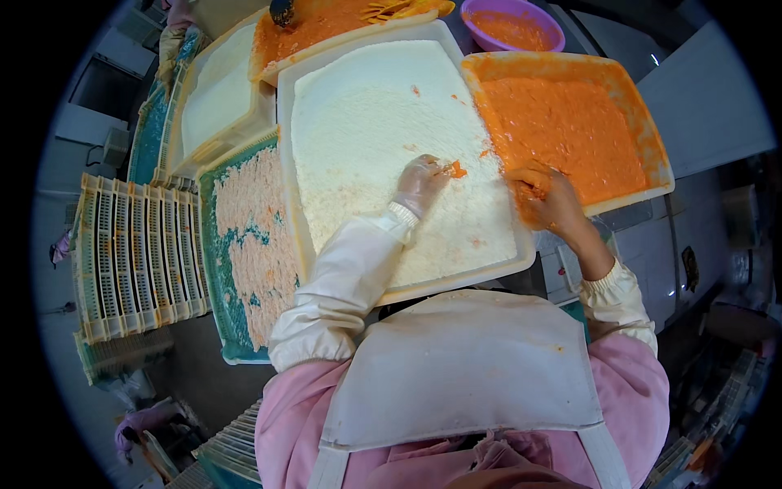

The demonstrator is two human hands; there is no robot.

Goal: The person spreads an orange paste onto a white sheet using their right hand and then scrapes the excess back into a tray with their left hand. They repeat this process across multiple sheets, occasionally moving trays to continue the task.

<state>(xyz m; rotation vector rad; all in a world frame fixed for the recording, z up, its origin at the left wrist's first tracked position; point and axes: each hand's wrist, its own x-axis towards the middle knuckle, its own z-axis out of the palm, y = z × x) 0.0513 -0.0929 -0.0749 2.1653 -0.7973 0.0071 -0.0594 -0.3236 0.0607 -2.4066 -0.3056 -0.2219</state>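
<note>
My left hand (420, 183), in a clear thin glove, is over a large white tray (403, 296) filled with pale breadcrumb-like crumbs (366, 140). Its fingertips meet a small orange batter-coated piece (456, 170); whether they grip it is unclear. Smeared with orange batter, my right hand (544, 192) is at the near left corner of a tray (663, 165) of thick orange batter (562, 134). The fingers of that hand are curled, and whatever may be inside them is hidden. Several orange bits dot the crumbs near the batter tray.
Left of the crumbs, a green tray (229, 333) holds rows of crumbed strips (259, 244). Stacked slatted crates (143, 257) stand farther left. Beyond are another crumb tray (217, 91), an orange-filled tray (330, 30) with yellow gloves (403, 9), and a purple basin (553, 30). A person (146, 425) is at lower left.
</note>
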